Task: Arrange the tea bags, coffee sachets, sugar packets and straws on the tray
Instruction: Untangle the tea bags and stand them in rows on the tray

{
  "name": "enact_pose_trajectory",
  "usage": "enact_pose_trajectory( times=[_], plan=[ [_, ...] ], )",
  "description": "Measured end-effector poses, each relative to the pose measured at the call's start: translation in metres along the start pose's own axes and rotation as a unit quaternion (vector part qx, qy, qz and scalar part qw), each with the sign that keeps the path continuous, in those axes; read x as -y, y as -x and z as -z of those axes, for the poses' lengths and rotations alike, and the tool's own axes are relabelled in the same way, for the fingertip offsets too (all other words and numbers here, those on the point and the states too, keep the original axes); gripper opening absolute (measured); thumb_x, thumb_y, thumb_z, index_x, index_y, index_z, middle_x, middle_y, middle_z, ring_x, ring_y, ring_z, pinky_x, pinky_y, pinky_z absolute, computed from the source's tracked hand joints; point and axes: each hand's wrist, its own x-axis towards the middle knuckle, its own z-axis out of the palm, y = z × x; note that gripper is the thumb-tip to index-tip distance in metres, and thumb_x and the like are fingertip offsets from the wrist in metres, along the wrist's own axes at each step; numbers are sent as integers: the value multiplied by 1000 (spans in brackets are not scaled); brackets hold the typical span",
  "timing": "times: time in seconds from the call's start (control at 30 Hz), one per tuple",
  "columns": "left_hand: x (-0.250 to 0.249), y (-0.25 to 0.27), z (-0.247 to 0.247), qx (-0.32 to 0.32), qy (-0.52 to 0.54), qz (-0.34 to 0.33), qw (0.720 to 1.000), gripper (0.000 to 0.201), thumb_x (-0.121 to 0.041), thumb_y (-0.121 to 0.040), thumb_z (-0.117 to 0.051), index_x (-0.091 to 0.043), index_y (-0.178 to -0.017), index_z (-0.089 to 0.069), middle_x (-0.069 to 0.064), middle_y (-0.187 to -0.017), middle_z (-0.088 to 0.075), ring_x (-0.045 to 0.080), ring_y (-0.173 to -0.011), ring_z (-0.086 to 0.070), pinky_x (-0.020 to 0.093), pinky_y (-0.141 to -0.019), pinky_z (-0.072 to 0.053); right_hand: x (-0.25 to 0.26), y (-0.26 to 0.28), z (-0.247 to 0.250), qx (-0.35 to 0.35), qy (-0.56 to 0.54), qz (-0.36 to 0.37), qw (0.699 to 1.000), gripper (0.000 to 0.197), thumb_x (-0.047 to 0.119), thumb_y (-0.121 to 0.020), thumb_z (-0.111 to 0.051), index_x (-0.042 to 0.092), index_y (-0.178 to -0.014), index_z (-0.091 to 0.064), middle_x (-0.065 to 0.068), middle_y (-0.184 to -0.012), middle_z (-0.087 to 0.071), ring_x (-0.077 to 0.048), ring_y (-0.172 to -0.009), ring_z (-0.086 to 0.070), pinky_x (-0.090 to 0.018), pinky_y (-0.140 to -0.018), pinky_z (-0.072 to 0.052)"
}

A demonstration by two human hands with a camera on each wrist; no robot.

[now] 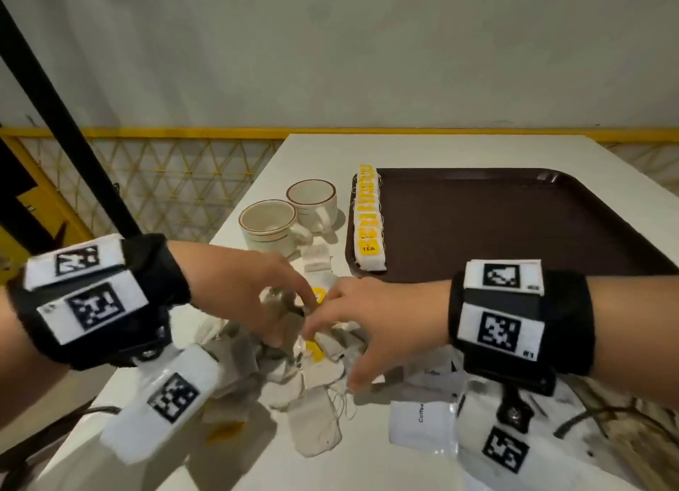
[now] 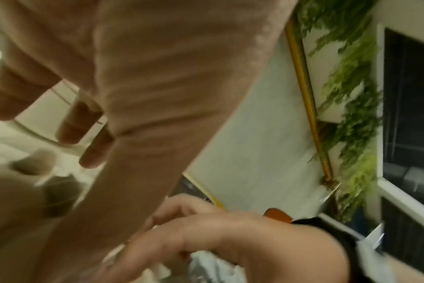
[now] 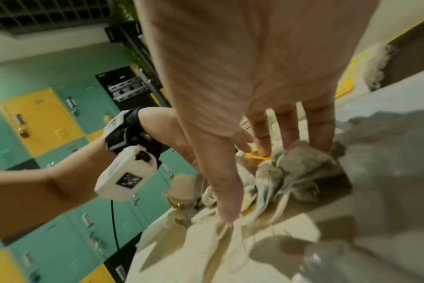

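A heap of loose tea bags (image 1: 283, 373) with strings and yellow tags lies on the white table near its front. Both hands reach into it. My left hand (image 1: 290, 325) comes in from the left with bent fingers (image 2: 73, 130) dipping into the heap; blur hides whether they pinch anything. My right hand (image 1: 330, 354) is spread over the heap (image 3: 300, 172), its straight fingertips (image 3: 319, 141) touching the bags and the thumb resting lower down. The dark brown tray (image 1: 514, 226) sits behind, with a row of yellow-tagged tea bags (image 1: 369, 226) along its left edge. White coffee sachets (image 1: 419, 417) lie under my right wrist.
Two cream cups (image 1: 268, 226) (image 1: 312, 200) stand left of the tray, with small white packets (image 1: 316, 259) in front of them. The table's left edge (image 1: 220, 233) runs close beside the cups. A black pole (image 1: 66, 123) slants at the far left.
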Motion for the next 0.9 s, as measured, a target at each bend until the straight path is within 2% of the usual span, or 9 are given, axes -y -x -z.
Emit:
enact_pose_trajectory(
  times=[0.1,0.23,0.33,0.43,0.53,0.63,0.7,0.77,0.9],
  plan=[
    [2,-12,-14,-31,-30,14,999,48,-34,-77,-75,-40,-121,-58,-7,-120,-53,11,-108,-54,26,-92,-46,6,-11,-13,-17,62,-18,998,70,38,-74,-80,37,-134,-43,-3,-130,-36,-27,-117,-42,-40,-97,-43],
    [12,-32,-22,-90,29,-4,996,30,-21,-74,-76,-27,-101,-66,-5,-85,-65,6,-67,-60,22,-59,-51,6,-21,-14,-48,59,-23,997,50,26,-81,-73,26,-125,-48,-6,-126,-36,-31,-106,-51,-37,-89,-47],
    [20,-39,-22,-116,10,11,993,26,-24,-76,-74,-29,-100,-66,-13,-83,-61,8,-74,-57,22,-66,-49,0,-25,-10,-60,45,-29,997,40,19,-83,-69,22,-118,-50,-6,-120,-37,-30,-101,-52,-38,-83,-49],
    [23,-37,-17,-161,39,7,986,18,-21,-81,-71,-31,-96,-66,-15,-85,-59,4,-73,-53,13,-66,-43,-5,-26,-6,-86,12,-50,995,38,13,-82,-68,20,-115,-49,-2,-110,-38,-21,-91,-47,-20,-59,-36],
    [24,-31,-10,-214,82,-12,973,14,-22,-85,-69,-35,-91,-67,-6,-91,-64,7,-77,-55,22,-72,-45,-15,-21,5,-120,-38,-45,991,34,11,-81,-69,21,-107,-49,4,-101,-48,-15,-87,-48,-15,-62,-39],
    [24,-24,-2,-293,146,-13,945,9,-20,-85,-70,-29,-89,-70,-9,-71,-57,0,-60,-48,14,-59,-38,-27,-6,16,-180,-145,-63,971,31,11,-82,-70,24,-101,-49,14,-89,-50,-6,-76,-50,-6,-57,-40],
    [23,-19,4,-327,231,-11,916,9,-19,-84,-71,-28,-86,-72,-2,-70,-57,5,-60,-49,19,-61,-40,-33,3,20,-235,-308,-71,919,28,3,-82,-70,20,-98,-53,6,-87,-55,-9,-73,-53,-13,-58,-44],
    [16,-15,8,-341,354,-28,870,9,-14,-83,-71,-23,-86,-72,8,-74,-61,21,-67,-51,32,-65,-43,-35,13,23,-253,-524,-48,812,25,-5,-86,-62,15,-98,-52,-6,-87,-58,-17,-74,-58,-27,-61,-50],
    [-18,-26,8,-364,551,-71,748,16,0,-87,-61,-16,-85,-64,4,-67,-60,19,-60,-51,26,-56,-46,-41,26,23,-196,-766,5,612,31,-3,-90,-46,5,-118,-54,-17,-101,-56,-26,-85,-60,-36,-71,-58]
  ],
)
